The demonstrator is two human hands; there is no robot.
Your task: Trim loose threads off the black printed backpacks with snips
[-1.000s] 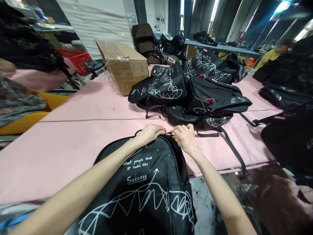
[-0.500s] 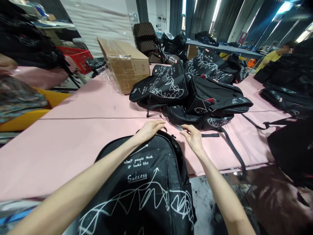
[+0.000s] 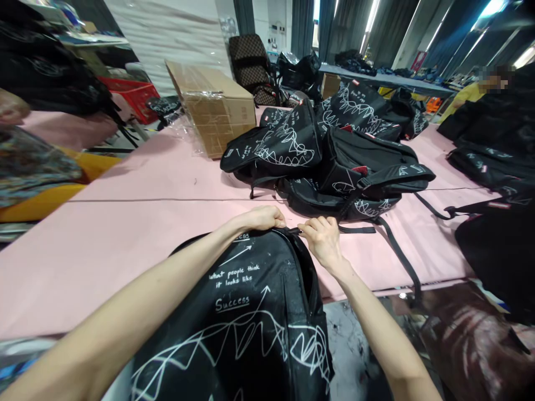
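Note:
A black backpack (image 3: 251, 334) with white scribbled lines and lettering stands upright at the near edge of the pink-covered table. Its right side gapes along the zipper (image 3: 307, 264). My left hand (image 3: 265, 217) is closed at the top of the bag, its fingertips pinching the zipped edge. Just to the right, my right hand (image 3: 324, 236) is also closed, with thumb and fingers pinched on the zipper near the top right corner. Both sets of fingertips are close together, and they partly hide the zipper pull.
Several similar black backpacks (image 3: 288, 139) lie heaped beyond my hands, straps trailing over the pink table (image 3: 117, 239). A cardboard box (image 3: 217, 111) stands behind to the left. More black bags (image 3: 493, 167) are piled at right. Another person's hand (image 3: 12, 108) shows at far left; someone in yellow (image 3: 460, 99) is far right.
My right hand has moved left onto the bag's top edge and its fingers have closed in. My left hand's fingers have curled into a pinch, shifting slightly right.

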